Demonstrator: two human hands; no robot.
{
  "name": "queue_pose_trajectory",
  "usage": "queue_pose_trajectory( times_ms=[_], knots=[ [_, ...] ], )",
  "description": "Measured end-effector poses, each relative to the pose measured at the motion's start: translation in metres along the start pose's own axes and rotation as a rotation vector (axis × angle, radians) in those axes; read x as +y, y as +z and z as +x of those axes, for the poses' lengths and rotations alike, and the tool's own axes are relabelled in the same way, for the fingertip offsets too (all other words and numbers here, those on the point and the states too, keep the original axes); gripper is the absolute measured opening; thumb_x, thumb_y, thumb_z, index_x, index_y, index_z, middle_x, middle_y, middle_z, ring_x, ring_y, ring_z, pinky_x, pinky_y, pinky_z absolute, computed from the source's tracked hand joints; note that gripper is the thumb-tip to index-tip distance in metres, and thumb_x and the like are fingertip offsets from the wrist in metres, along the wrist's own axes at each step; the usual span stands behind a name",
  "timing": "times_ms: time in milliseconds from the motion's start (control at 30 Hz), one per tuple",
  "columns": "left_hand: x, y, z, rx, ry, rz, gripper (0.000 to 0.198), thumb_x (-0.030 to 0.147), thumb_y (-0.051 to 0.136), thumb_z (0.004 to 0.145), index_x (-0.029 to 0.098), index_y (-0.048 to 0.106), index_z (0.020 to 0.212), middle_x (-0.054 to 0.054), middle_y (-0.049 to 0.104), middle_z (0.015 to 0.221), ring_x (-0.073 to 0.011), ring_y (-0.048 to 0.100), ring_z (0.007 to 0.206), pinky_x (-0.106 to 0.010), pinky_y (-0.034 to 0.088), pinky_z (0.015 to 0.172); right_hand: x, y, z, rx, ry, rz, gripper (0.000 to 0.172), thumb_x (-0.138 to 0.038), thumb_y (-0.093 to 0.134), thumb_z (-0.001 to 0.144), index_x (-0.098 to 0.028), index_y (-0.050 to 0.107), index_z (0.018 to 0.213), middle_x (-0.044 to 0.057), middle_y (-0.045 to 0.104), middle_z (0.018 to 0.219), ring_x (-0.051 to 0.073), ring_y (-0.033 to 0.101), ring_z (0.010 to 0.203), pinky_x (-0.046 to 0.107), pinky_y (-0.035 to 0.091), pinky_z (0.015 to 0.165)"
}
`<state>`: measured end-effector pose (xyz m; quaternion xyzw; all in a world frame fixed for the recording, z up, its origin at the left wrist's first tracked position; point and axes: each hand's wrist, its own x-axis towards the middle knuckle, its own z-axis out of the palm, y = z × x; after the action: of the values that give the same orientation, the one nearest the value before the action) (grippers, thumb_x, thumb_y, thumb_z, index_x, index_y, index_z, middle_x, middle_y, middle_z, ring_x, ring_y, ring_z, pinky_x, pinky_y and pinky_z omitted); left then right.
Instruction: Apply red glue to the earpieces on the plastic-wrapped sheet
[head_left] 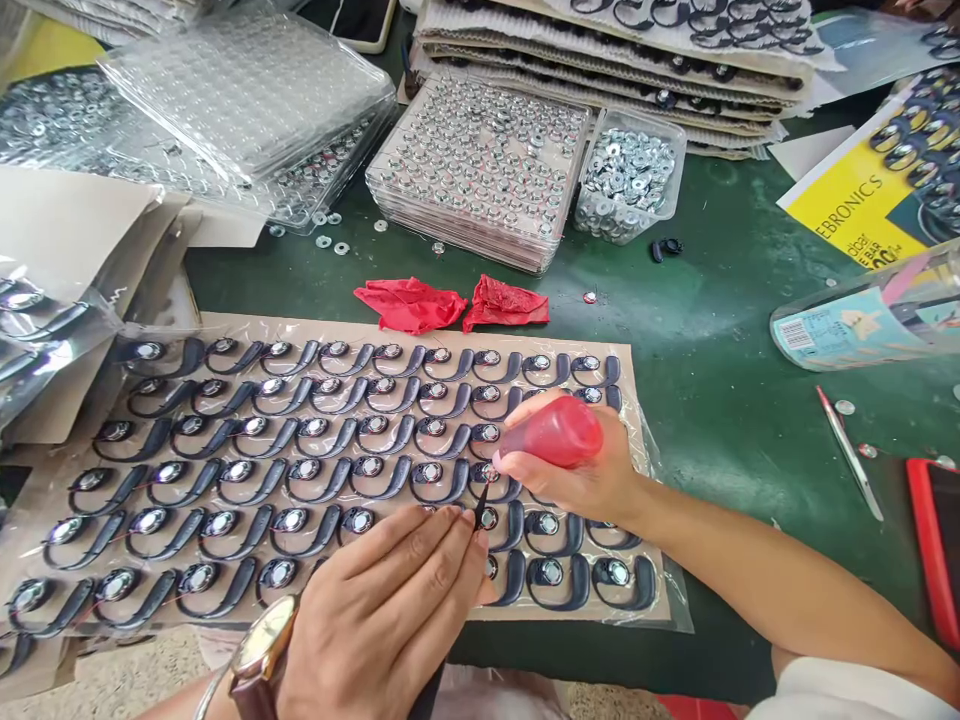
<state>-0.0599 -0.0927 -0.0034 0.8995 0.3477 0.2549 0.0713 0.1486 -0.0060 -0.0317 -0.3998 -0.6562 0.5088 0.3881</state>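
Ear-hook piece (505,490) lies on the cardboard sheet (664,592), right of its middle. Your right hand (600,475) grips the red bottle (559,430), your left hand (390,600) a dark pointed tool (481,507). Best: steady the tool against the metal disc (491,470), squeeze lightly, spare neighbours.

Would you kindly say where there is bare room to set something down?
The widest free patch of green table lies between the card sheet and the slim red-tipped tool, beyond the right forearm; another, between the washer tub and yellow leaflet. Crowded: the sheet, covered in ear-hook pieces, and the far left, with stacked clear trays.
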Motion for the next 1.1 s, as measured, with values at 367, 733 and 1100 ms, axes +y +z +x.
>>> queue_pose_trajectory(
  times_ms=[367,733,1100],
  knots=[
    [0.001,-0.002,0.004,0.016,-0.023,0.002,0.020,0.014,0.054,0.091,0.005,0.068,0.103,-0.009,0.071,0.107,-0.0193,0.064,0.108,-0.033,0.037,0.111,-0.001,0.003,0.000,0.048,-0.057,-0.083,0.016,-0.026,0.073,0.075,-0.019,0.064,0.085,-0.001,0.068,0.064,0.013,0.063,0.056,0.026,0.053,0.056],
    [0.001,0.001,-0.005,0.013,-0.047,-0.032,0.024,0.010,0.056,0.089,0.005,0.065,0.111,-0.010,0.069,0.111,-0.0207,0.061,0.114,-0.037,0.039,0.110,-0.003,0.000,0.001,0.127,-0.055,-0.076,0.019,-0.034,0.072,0.077,-0.020,0.063,0.088,-0.002,0.066,0.057,0.013,0.061,0.052,0.028,0.052,0.055],
    [-0.001,0.003,-0.010,-0.027,-0.048,-0.024,0.027,0.012,0.054,0.090,0.007,0.064,0.115,-0.008,0.069,0.114,-0.0199,0.060,0.115,-0.035,0.039,0.110,-0.002,-0.001,0.002,0.111,0.016,-0.137,0.022,-0.041,0.069,0.078,-0.022,0.064,0.086,-0.004,0.060,0.052,0.013,0.059,0.051,0.028,0.052,0.055]
  ],
)
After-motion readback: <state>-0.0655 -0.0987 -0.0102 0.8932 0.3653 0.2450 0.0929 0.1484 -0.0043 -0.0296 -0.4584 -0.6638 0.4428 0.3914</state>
